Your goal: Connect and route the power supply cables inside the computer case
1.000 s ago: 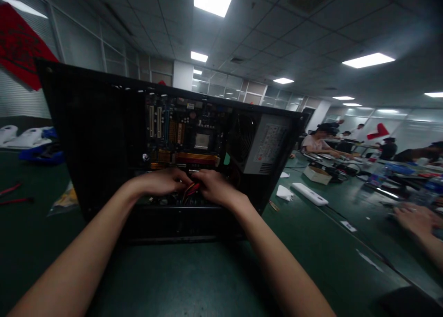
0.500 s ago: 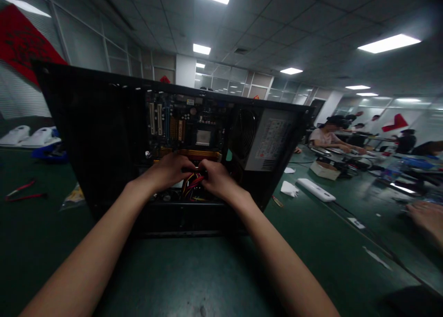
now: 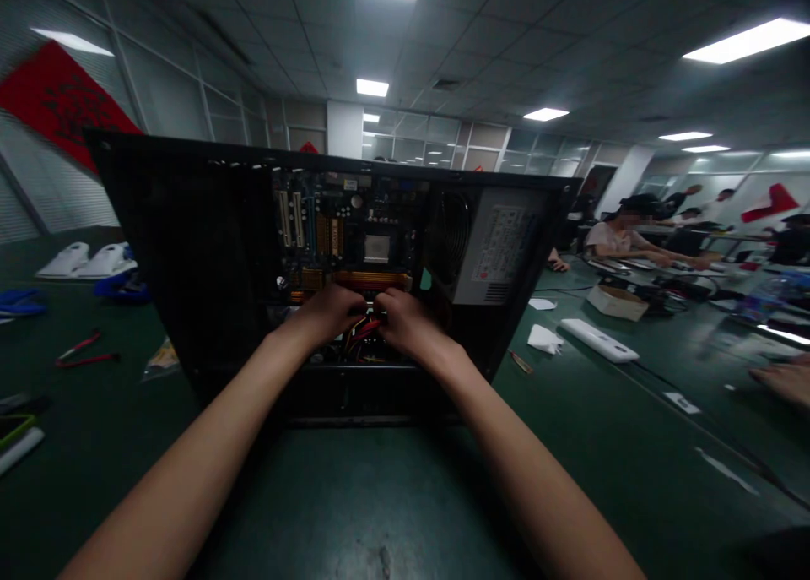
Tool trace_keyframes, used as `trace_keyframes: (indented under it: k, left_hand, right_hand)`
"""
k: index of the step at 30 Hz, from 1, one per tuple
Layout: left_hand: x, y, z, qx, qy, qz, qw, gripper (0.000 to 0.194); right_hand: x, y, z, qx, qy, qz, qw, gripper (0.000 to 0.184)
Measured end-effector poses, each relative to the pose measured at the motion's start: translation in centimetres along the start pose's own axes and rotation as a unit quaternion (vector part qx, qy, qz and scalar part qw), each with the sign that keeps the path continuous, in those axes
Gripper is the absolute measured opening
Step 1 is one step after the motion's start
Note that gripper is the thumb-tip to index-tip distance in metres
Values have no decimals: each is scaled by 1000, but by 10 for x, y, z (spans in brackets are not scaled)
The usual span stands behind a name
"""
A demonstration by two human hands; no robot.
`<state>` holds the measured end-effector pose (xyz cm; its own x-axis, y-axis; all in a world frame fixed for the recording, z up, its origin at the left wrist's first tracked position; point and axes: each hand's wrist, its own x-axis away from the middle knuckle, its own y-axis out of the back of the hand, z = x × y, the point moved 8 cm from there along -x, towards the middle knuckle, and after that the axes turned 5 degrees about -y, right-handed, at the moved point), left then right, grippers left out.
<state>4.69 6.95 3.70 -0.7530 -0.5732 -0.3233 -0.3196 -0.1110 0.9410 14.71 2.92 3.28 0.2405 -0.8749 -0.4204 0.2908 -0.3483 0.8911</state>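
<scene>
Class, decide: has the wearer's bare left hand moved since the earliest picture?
Yes: upward; the bare left hand is nearer the long orange memory slots inside the black computer case.

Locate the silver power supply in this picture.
In the head view, the power supply sits inside the black computer case, at its upper right, just right of the motherboard.
</scene>
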Motion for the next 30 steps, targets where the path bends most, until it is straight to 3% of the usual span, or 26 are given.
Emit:
trace_keyframes:
  k: [16, 30]
  left_hand:
    - [6, 8, -3, -57, 26, -14, 998, 18]
    - [5, 7, -4, -106, 28, 7, 994, 18]
  right_hand:
    - [3, -1, -2, 8, -22, 20, 1000, 18]
    - [2, -11, -5, -5, -31, 53, 998, 19]
